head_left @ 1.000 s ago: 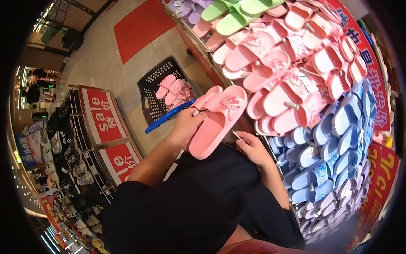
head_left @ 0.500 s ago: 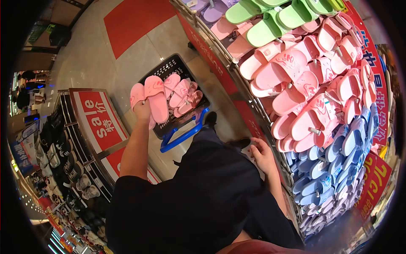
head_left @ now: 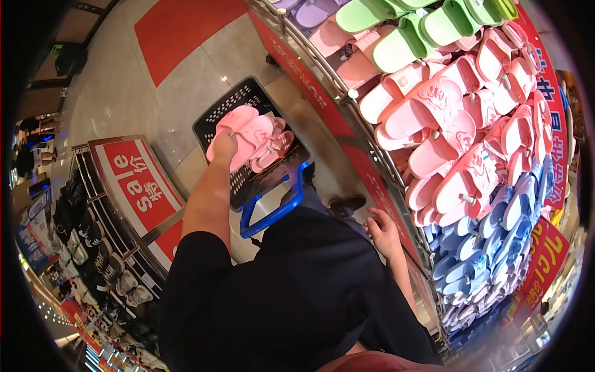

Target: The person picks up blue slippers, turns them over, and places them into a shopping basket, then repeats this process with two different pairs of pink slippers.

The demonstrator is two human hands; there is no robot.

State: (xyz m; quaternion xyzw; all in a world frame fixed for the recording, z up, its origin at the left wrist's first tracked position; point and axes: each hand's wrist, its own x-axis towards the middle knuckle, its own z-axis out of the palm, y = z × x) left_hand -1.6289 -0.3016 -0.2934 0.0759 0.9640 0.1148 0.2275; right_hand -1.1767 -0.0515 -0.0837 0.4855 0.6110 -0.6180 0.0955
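My left hand (head_left: pixel 225 146) is closed on a pair of pink slippers (head_left: pixel 249 127), low over the left side of a black shopping basket (head_left: pixel 201 128). More pink slippers (head_left: pixel 273 152) lie in the basket beside that pair. A blue handle (head_left: pixel 273 218) sticks out from the basket's near end. My right hand (head_left: pixel 383 233) hangs beside the display rack (head_left: pixel 396 180), fingers loosely bent and apart, with nothing in it. Pink slippers on the rack (head_left: pixel 455 192) are nearest to it. The undersides of the held slippers are hidden.
Green slides (head_left: pixel 403 49), blue slippers (head_left: pixel 471 254) and lilac ones fill other parts of the right rack. A shoe shelf (head_left: pixel 118 248) with a red sale sign (head_left: pixel 139 180) stands to the left. A red mat (head_left: pixel 180 31) lies on the tiled floor (head_left: pixel 124 80) ahead.
My left hand has moved right and lower with the pink slippers, which now sit more inside the basket. The blue handle stands more raised. My right hand has barely moved.
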